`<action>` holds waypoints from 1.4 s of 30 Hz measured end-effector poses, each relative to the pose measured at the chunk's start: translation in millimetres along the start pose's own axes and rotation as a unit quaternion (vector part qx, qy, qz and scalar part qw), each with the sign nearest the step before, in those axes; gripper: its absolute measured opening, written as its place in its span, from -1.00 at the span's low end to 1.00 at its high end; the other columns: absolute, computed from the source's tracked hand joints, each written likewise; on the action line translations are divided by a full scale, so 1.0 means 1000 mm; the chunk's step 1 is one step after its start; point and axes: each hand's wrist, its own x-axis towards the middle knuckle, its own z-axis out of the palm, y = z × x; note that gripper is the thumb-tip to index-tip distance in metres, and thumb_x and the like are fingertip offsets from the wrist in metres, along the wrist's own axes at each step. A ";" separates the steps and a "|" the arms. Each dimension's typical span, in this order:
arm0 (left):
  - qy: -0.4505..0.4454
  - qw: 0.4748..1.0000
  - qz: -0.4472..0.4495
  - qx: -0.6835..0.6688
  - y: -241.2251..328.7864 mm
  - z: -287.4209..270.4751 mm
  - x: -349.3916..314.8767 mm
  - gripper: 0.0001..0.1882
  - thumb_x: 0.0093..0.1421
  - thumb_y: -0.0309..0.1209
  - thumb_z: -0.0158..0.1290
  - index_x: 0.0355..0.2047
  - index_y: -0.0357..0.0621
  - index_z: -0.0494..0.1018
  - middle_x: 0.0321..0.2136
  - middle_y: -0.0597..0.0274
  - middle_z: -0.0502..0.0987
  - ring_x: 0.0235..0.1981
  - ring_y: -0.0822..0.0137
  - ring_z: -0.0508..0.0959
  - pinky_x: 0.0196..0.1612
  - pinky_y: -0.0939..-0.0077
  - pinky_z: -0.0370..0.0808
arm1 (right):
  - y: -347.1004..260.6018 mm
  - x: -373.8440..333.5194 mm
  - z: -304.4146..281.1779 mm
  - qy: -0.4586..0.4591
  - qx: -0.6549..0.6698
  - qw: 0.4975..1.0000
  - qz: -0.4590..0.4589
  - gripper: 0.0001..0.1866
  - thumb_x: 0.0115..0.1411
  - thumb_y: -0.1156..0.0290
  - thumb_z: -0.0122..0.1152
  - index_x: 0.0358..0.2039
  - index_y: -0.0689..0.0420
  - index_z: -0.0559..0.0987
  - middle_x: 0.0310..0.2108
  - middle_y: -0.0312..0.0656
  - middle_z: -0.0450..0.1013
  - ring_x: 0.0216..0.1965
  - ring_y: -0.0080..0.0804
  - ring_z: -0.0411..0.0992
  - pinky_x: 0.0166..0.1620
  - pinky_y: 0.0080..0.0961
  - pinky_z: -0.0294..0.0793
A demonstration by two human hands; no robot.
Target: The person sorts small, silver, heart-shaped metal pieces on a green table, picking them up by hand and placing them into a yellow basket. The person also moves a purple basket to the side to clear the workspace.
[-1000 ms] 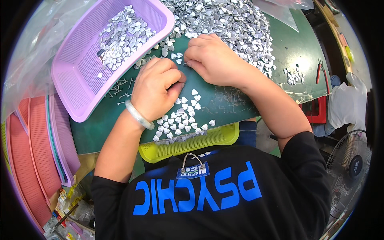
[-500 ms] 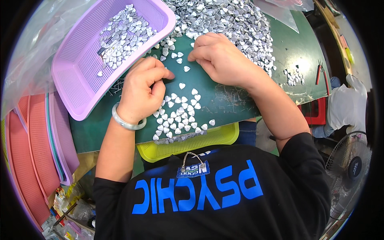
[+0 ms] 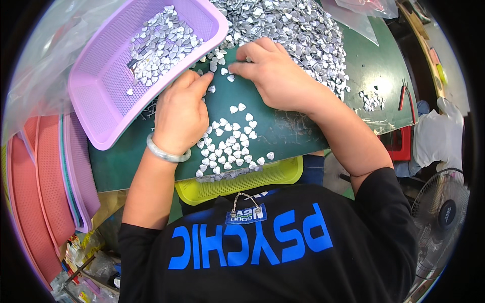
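Observation:
Small silver heart-shaped pieces [image 3: 227,146] lie loose in a cluster on the green tabletop near its front edge. Beside the purple basket [image 3: 108,129], my left hand [image 3: 181,113] is closed, fingertips drawn together close to a few loose hearts; anything between them is hidden. A pale bangle [image 3: 166,155] circles that wrist. My right hand [image 3: 277,76] hovers low at the near edge of a big heap of hearts [image 3: 288,30], fingers bent and apart. Its index fingertip is close to single hearts [image 3: 231,78] between the two hands.
More hearts [image 3: 164,45] fill part of the purple basket. A yellow-green basket [image 3: 242,184] sits below the table's front edge. Red-handled pliers [image 3: 402,97] and a small pile of hearts [image 3: 373,101] lie at right. Stacked baskets [image 3: 43,197] stand left, a fan [image 3: 447,212] right.
My right hand has shifted slightly left. The left hand's fingers have moved up and drawn together. Two hearts now lie side by side above the front cluster, where one lay before.

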 end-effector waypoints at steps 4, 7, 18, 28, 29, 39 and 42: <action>-0.022 0.999 0.011 -0.035 -0.003 -0.002 0.000 -0.64 -0.04 -0.71 -0.03 -0.25 -0.25 0.62 -0.39 0.04 0.48 -0.32 0.01 0.53 -0.22 0.24 0.48 | 0.002 0.001 -0.003 -0.029 0.039 0.999 -0.013 -0.67 0.05 0.61 0.14 -0.15 0.09 0.66 -0.13 -0.17 0.43 -0.05 -0.13 0.35 0.08 -0.30 0.34; -0.021 0.997 0.020 -0.074 -0.008 -0.003 0.001 -0.66 -0.03 -0.70 -0.03 -0.26 -0.25 0.62 -0.39 0.04 0.50 -0.34 0.02 0.54 -0.23 0.25 0.49 | 0.004 0.007 0.007 -0.009 0.033 0.999 0.026 -0.66 0.03 0.57 0.14 -0.17 0.03 0.69 -0.11 -0.19 0.42 -0.01 -0.17 0.33 0.08 -0.25 0.31; 0.039 0.998 -0.041 -0.002 -0.002 -0.003 -0.004 -0.64 0.02 -0.77 -0.10 -0.23 -0.30 0.59 -0.36 0.04 0.56 -0.38 0.13 0.57 -0.25 0.37 0.51 | 0.004 0.008 0.005 -0.014 0.032 0.999 0.004 -0.84 0.06 0.42 0.22 -0.34 -0.03 0.70 -0.21 -0.27 0.43 -0.08 -0.23 0.34 0.00 -0.28 0.34; 0.057 0.996 -0.058 0.038 0.003 -0.011 -0.015 -0.78 0.02 -0.60 0.04 -0.31 -0.19 0.59 -0.39 0.17 0.55 -0.41 0.05 0.56 -0.33 0.23 0.51 | 0.000 0.010 0.004 -0.006 0.042 0.999 -0.024 -0.90 0.02 0.47 0.31 -0.39 0.12 0.63 -0.24 -0.25 0.43 -0.12 -0.22 0.36 -0.03 -0.32 0.37; 0.053 0.995 -0.074 0.034 0.005 -0.013 -0.018 -0.80 0.03 -0.59 0.05 -0.32 -0.19 0.59 -0.40 0.17 0.55 -0.42 0.06 0.56 -0.34 0.24 0.51 | -0.001 0.010 0.002 -0.008 0.057 0.998 -0.024 -0.89 0.02 0.51 0.32 -0.38 0.14 0.61 -0.24 -0.24 0.43 -0.14 -0.21 0.36 -0.03 -0.32 0.38; 0.055 0.997 -0.051 0.003 -0.002 -0.017 -0.027 -0.84 -0.02 -0.59 0.12 -0.38 -0.18 0.58 -0.44 0.18 0.52 -0.49 0.11 0.54 -0.40 0.28 0.49 | 0.001 0.010 -0.018 -0.123 0.119 0.983 -0.071 -0.86 0.02 0.58 0.26 -0.34 0.17 0.57 -0.29 -0.18 0.44 -0.19 -0.12 0.39 -0.05 -0.30 0.39; 0.067 0.996 -0.057 -0.015 -0.002 -0.017 -0.027 -0.82 -0.05 -0.61 0.10 -0.39 -0.18 0.60 -0.46 0.18 0.50 -0.49 0.12 0.53 -0.40 0.28 0.49 | -0.007 0.010 -0.011 -0.066 0.135 0.987 -0.065 -0.79 0.05 0.58 0.22 -0.25 0.19 0.59 -0.29 -0.15 0.44 -0.18 -0.10 0.40 -0.05 -0.29 0.40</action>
